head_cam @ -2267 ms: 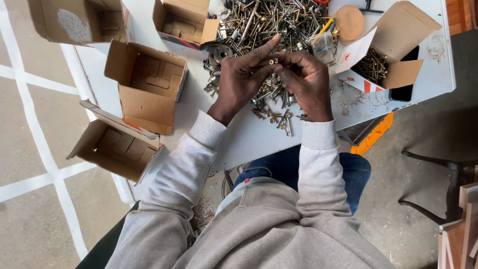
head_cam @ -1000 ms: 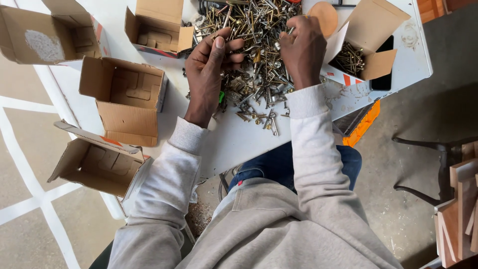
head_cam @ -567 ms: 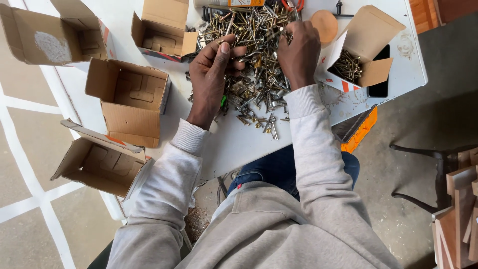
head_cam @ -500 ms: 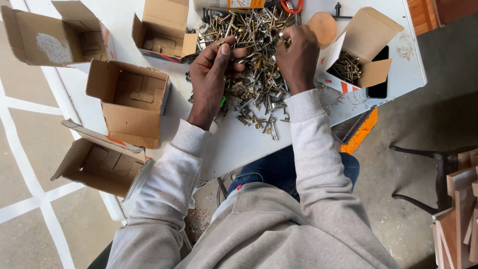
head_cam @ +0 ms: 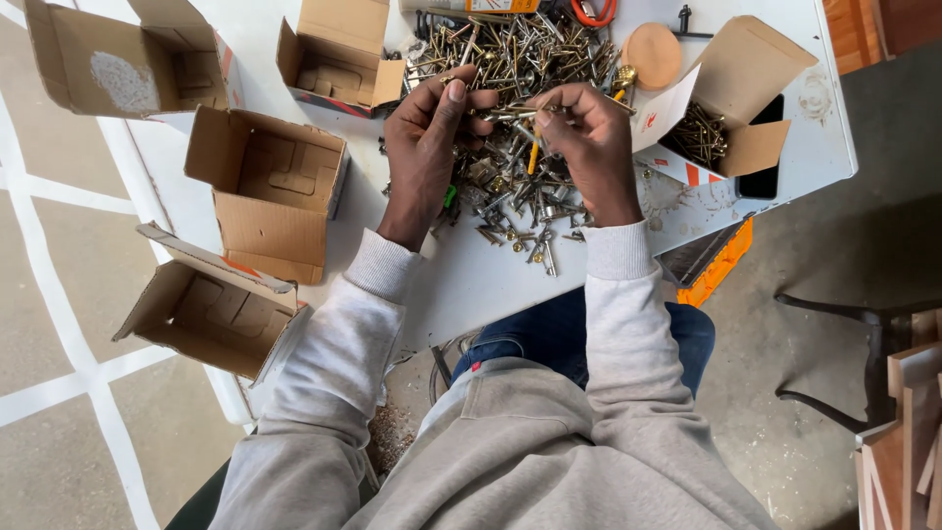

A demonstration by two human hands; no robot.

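A big heap of mixed screws and bolts (head_cam: 510, 59) lies on the white table (head_cam: 461, 285) in front of me. Over its near side, my left hand (head_cam: 432, 137) and my right hand (head_cam: 584, 142) are raised together. Between their fingertips they pinch a long screw (head_cam: 510, 114) held roughly level. A yellow plastic plug (head_cam: 535, 157) hangs just below the right fingers. Loose screws are scattered under both wrists.
Several open cardboard boxes stand left of the heap: one empty (head_cam: 270, 186), one hanging off the table edge (head_cam: 211, 304), two at the back (head_cam: 118, 59) (head_cam: 339, 54). At right a box (head_cam: 721, 108) holds screws. A round wooden disc (head_cam: 653, 54) lies behind. An orange case (head_cam: 721, 265) sits under the table's right edge.
Both hands were spread in the heap a second ago. They have drawn back toward me and come together, now holding one long screw between them.
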